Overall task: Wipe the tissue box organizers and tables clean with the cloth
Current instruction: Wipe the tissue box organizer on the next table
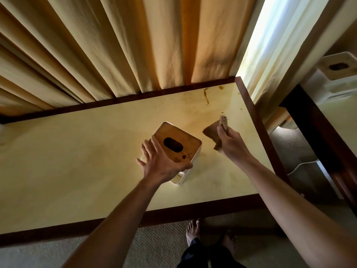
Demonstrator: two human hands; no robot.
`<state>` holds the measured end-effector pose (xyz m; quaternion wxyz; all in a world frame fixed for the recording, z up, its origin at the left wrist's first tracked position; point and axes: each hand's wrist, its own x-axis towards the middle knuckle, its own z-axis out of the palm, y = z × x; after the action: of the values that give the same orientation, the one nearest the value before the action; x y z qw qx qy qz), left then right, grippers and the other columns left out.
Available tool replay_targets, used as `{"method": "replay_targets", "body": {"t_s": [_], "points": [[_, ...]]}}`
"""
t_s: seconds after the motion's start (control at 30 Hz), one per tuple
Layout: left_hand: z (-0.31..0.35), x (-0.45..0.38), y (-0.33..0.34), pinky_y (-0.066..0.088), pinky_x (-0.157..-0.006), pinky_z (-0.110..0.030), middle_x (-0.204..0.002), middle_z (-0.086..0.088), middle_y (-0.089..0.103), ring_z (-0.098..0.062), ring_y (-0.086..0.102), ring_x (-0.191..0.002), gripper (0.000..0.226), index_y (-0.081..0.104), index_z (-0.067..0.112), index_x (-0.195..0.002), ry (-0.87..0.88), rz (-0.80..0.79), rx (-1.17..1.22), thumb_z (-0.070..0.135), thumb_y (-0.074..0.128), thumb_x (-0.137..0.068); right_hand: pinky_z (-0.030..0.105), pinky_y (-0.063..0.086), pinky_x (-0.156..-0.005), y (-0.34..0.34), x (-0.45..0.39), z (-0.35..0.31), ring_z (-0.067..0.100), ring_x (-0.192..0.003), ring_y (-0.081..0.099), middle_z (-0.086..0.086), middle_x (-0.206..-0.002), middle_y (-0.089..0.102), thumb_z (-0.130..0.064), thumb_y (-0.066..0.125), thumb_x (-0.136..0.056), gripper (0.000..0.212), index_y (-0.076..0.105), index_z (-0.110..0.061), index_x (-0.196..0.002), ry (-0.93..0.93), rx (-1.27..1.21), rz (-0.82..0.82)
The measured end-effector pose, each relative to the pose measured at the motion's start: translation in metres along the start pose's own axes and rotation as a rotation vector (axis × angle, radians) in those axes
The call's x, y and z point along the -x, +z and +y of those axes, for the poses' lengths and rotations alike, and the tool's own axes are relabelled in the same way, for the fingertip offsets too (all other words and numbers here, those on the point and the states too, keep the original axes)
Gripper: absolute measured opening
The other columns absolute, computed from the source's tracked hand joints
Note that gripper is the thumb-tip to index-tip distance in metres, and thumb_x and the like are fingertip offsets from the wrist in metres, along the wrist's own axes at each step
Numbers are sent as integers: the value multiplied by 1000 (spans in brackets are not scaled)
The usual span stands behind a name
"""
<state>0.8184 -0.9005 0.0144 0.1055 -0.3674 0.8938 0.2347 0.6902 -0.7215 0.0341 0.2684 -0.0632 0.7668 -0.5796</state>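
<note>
The left hand (158,163) hides the tissue box organizer's (179,146) near corner.

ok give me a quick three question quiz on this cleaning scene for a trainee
1. True or false: the brown cloth is lying flat on the table.
2. Which hand steadies the tissue box organizer?
A. left hand
B. right hand
C. neither
3. Fill in: brown spots show on the organizer's wooden ____.

Key:
1. False; the right hand holds it above the table.
2. A
3. lid; the spots sit near its front edge. A brown streak also marks the table's far right corner.
</note>
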Motion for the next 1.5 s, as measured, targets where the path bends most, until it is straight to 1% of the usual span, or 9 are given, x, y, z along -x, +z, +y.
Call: {"method": "replay_targets", "body": {"t_s": [0.2,0.33,0.47,0.57,0.7,0.77,0.83,1.1,1.5], "points": [[50,24,14,2,-118,-65,-162,-18,-17,-35,-17,-150,163,-24,5,-151,-369,35,197,80,79,-49,50,55,-72,2,-3,4,36,-93,62,23,-100,60,-38,36,-105,31,53,-12,-110,36,20,8],[73,30,17,-2,-116,-66,-159,-22,-28,-36,-26,-148,166,-31,0,-147,-538,1,324,80,78,-50,50,53,-83,4,-7,5,30,-97,60,4,-92,57,-37,36,-105,27,52,-16,-109,-31,129,46],[84,33,16,-7,-115,-67,-155,-22,-38,-36,-34,-144,166,-35,1,-145,-570,-25,422,80,77,-52,39,48,-84,5,-11,0,24,-99,57,4,-102,57,-36,33,-106,39,52,-7,-124,-94,186,43],[69,33,8,-10,-114,-65,-154,-19,-39,-33,-37,-143,162,-33,5,-148,-405,-21,377,83,74,-54,37,50,-78,10,-10,-6,19,-88,59,-3,-98,57,-33,33,-106,40,48,-9,-134,-175,230,10],[27,10,-23,-5,-117,-63,-157,-9,-39,-27,-37,-143,158,-25,17,-154,40,-135,124,82,75,-49,29,42,-102,23,-4,-9,10,-111,54,2,-141,52,-37,28,-107,44,41,-19,-145,-370,351,-231],[9,-9,-36,-6,-118,-63,-155,-5,-42,-24,-40,-141,155,-26,20,-153,183,-254,-80,77,78,-53,24,22,-117,31,-5,-3,2,-140,28,2,-159,26,-42,22,-106,51,26,-21,-153,-391,508,-385],[-3,-26,-46,-9,-118,-61,-153,-4,-45,-23,-41,-140,152,-28,20,-152,261,-334,-263,74,79,-57,32,-2,-123,35,-12,9,3,-146,-13,-5,-162,-10,-44,21,-105,57,3,-23,-155,-405,747,-488],[-9,-52,-55,-11,-118,-56,-158,0,-37,-18,-36,-143,145,-26,16,-153,422,-429,-511,77,71,-65,22,-20,-111,28,-24,9,6,-138,-36,-5,-154,-34,-47,23,-104,67,-16,-20,-151,-431,1023,-622],[-18,-55,-50,-7,-122,-53,-160,4,-34,-12,-32,-145,145,-24,18,-154,458,-380,-470,79,70,-62,32,-8,-122,32,-6,28,9,-144,-28,1,-159,-26,-49,15,-97,69,-13,-16,-151,-547,1120,-546]]}}
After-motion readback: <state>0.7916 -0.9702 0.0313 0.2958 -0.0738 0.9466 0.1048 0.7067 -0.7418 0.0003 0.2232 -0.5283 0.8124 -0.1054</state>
